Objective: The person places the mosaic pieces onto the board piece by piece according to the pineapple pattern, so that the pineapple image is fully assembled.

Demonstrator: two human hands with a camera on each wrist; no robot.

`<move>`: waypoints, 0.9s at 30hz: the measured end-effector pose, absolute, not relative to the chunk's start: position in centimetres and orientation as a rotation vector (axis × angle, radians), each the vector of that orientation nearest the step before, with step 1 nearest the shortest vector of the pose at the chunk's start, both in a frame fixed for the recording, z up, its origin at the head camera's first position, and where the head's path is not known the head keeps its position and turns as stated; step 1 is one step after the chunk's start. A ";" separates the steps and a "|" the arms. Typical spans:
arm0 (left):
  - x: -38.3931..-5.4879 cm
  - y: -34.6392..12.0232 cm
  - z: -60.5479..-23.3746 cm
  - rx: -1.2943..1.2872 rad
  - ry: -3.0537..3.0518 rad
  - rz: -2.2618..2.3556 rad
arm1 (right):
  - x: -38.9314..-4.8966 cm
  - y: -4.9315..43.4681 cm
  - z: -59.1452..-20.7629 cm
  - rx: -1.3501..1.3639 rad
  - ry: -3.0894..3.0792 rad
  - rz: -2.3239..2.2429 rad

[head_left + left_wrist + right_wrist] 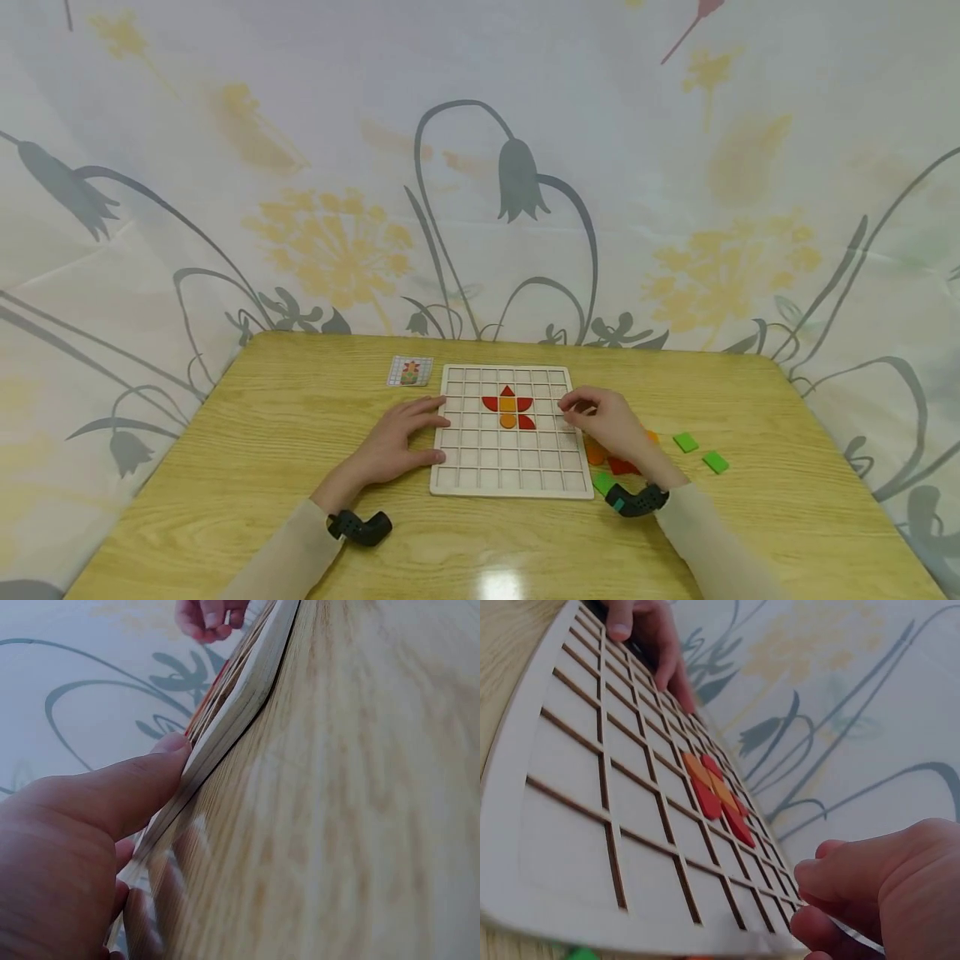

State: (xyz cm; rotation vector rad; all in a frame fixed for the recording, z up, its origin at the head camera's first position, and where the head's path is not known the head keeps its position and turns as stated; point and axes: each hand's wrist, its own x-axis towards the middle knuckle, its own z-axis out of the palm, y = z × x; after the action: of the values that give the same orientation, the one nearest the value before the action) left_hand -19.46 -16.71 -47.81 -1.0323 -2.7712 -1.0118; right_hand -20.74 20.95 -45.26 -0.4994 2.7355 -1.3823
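A white wooden grid board [480,475] lies on the table, its cells outlined by thin grooves. Near its upper middle sit red and orange pieces: a red triangle [507,390], an orange square [507,404], an orange circle [507,421] and several red rounded pieces [706,799]. My left hand [397,439] rests at the board's left edge with fingers spread; in the left wrist view its thumb [169,754] touches the rim. My right hand [600,421] hovers by the right edge, fingers loosely bent, no piece visible between thumb and fingertips.
A small printed card [409,372] with a coloured figure on a grid lies beyond the left hand. Under and beside the right forearm are loose orange pieces [595,452], a red piece [622,467] and green pieces [686,442]. A patterned curtain [480,250] stands behind the table.
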 end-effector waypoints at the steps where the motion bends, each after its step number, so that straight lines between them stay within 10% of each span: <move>1: -19.5 -16.7 -47.8 -1.033 -2.772 -1.011 | -20.6 21.6 -45.2 -0.503 2.741 -1.368; 27: -19.5 -16.6 -47.7 -1.017 -2.784 -1.033 | -15.2 29.7 -44.5 -0.784 2.910 -0.892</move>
State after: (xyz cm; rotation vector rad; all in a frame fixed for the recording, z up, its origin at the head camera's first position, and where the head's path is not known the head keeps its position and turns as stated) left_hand -19.46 -16.62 -47.74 -1.0167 -2.7839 -1.0334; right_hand -15.16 29.70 -44.48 -0.7842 2.9100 -0.8918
